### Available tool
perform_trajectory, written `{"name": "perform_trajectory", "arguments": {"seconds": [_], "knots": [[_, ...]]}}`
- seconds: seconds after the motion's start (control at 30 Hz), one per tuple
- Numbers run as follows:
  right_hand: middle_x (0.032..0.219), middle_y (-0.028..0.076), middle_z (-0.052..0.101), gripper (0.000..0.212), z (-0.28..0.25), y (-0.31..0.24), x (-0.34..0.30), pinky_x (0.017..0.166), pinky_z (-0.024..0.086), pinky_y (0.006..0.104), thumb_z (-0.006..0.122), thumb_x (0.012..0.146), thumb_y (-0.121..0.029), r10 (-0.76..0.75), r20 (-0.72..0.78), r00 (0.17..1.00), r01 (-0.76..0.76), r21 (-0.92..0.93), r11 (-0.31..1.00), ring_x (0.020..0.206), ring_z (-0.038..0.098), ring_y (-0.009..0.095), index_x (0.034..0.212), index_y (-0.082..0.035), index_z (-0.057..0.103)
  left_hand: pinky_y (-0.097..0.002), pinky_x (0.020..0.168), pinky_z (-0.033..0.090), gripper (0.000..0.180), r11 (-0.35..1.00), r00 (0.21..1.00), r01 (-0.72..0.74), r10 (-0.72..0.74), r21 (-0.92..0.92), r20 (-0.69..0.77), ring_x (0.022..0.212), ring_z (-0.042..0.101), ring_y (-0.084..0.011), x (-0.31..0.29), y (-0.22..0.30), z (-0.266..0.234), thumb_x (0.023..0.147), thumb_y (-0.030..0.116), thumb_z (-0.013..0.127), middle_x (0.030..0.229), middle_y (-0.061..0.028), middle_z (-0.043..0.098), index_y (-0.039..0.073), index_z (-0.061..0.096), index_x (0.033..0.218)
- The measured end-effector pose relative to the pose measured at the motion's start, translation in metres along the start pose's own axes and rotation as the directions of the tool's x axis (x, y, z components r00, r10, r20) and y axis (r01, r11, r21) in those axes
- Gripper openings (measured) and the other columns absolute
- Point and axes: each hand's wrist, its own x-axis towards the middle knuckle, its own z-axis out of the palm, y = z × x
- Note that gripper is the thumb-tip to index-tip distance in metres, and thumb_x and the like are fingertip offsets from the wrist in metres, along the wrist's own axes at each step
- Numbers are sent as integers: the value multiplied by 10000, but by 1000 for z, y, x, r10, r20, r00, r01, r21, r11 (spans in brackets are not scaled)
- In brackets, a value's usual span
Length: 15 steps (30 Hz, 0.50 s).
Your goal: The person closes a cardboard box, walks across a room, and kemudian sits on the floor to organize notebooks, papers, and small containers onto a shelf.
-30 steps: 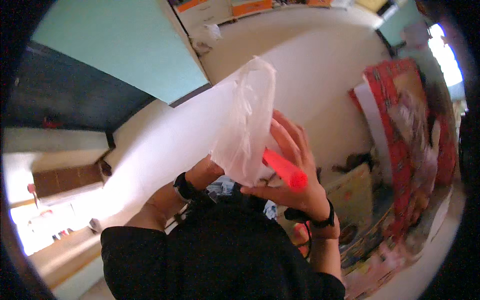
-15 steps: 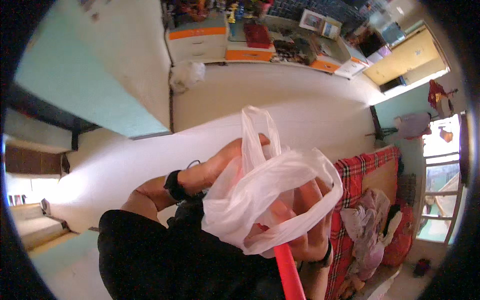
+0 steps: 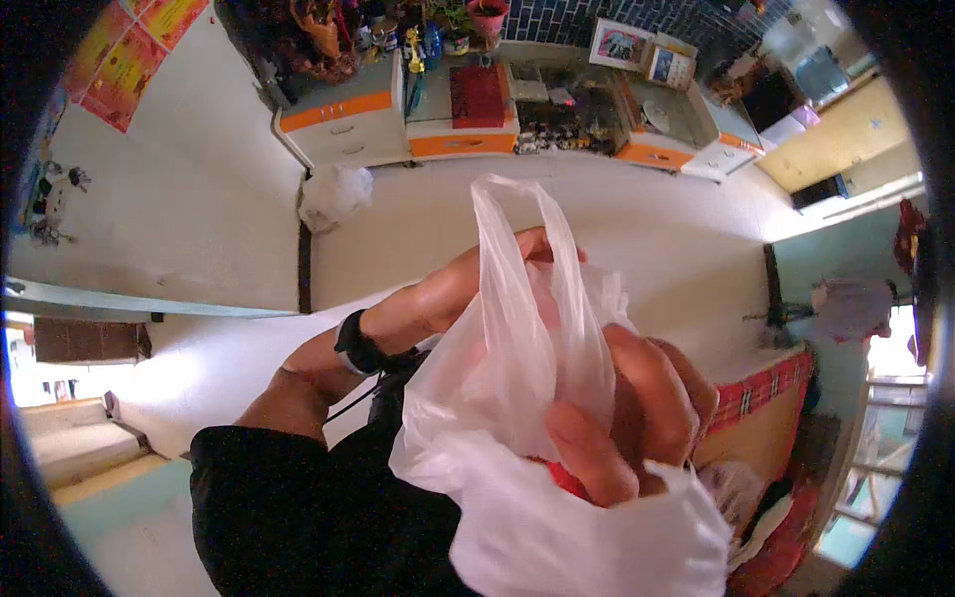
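Note:
A thin white plastic carrier bag (image 3: 517, 388) hangs in front of me between both hands, one handle loop standing up. My left hand (image 3: 468, 289), with a black band at the wrist, holds the bag from its left; its fingers pass behind the film and are partly hidden. On the bag's right side my right hand (image 3: 647, 408) is curled, thumb and fingers closing on the film. A small part of a red thing (image 3: 564, 478) shows beneath that thumb; the bag covers the rest. White film spreads below my right hand and hides its wrist.
A white plastic bundle (image 3: 336, 194) lies on the floor by the wall corner. Along the far wall runs a low counter with orange-and-white drawers (image 3: 343, 129), carrying pots and framed pictures (image 3: 622, 45). A bed with red checked cloth (image 3: 761, 393) stands at the right.
The right hand has curled its fingers and come closer, and more of the bag hangs below it. The red rod seen beneath it is now mostly covered. The view has shifted.

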Motion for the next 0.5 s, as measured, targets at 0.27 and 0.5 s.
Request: {"name": "perform_trajectory", "arguments": {"seconds": [0.27,0.5], "knots": [[1043,184,500,335,-25,222,29,616,486,296,619,720,-138,-76,124,989,70,49,996,835,509,250,1036,-161,511,-328,957,305,539,993,992,-28,42,-116,120,1118,415,-223,177,-15,-34,803,198,524,1248,-143,391,-30,318,1246],[1048,171,515,320,-74,423,61,600,491,305,611,728,-176,5,43,999,3,-170,985,808,522,246,1039,-192,533,-320,950,319,556,999,978,54,-53,0,202,1110,421,-187,428,-14,-20,737,117,584,1233,-102,416,-23,365,1228]]}}
